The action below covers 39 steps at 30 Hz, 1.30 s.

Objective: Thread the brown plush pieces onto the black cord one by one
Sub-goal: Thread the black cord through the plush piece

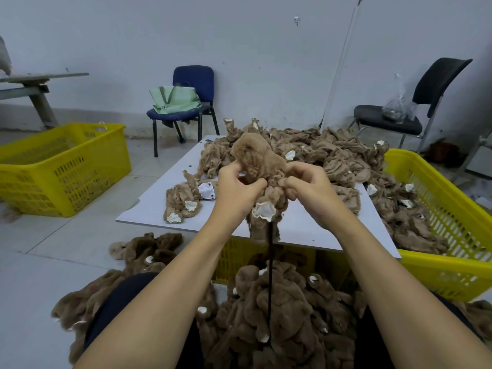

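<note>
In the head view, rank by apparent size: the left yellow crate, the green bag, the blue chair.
1. Left yellow crate, clearly largest, though also nearest the camera.
2. Blue chair.
3. Green bag, resting on the chair's seat.

Dim flat light, soft shadows, wide-angle distortion
</note>
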Each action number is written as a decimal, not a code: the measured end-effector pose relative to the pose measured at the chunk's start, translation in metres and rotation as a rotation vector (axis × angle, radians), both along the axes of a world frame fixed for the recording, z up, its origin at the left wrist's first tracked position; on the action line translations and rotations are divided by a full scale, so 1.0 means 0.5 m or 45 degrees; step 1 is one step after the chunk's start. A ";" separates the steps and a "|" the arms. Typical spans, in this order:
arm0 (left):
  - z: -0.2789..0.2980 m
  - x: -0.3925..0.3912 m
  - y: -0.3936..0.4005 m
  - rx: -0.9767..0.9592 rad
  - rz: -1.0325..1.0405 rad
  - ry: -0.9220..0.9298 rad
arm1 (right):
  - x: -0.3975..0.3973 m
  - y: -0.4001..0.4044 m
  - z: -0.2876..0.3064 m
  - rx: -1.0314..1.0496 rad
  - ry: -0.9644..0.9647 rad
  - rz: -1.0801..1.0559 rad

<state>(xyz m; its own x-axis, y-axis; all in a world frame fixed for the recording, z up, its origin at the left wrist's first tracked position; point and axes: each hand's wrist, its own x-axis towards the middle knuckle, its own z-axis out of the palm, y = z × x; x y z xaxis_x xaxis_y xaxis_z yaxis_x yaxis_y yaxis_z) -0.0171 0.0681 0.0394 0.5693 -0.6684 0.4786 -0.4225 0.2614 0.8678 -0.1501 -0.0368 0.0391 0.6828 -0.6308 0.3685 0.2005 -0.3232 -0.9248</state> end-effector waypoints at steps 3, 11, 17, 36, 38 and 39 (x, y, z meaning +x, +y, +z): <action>0.003 0.002 0.001 -0.006 0.034 -0.002 | -0.014 -0.007 0.007 -0.065 0.015 0.103; 0.012 -0.001 0.003 0.023 -0.052 0.009 | 0.002 0.019 0.012 -0.416 -0.016 -0.258; 0.012 -0.020 0.012 -0.039 -0.172 0.067 | 0.021 0.029 0.000 -0.429 -0.117 -0.480; 0.003 0.018 -0.002 -0.096 0.132 0.111 | 0.013 0.026 -0.009 -0.101 0.045 0.116; 0.000 0.015 -0.010 -0.069 0.131 0.189 | 0.006 0.025 -0.006 -0.156 0.075 0.060; -0.004 0.014 -0.011 -0.057 0.110 0.200 | 0.005 0.024 -0.006 -0.178 0.048 0.001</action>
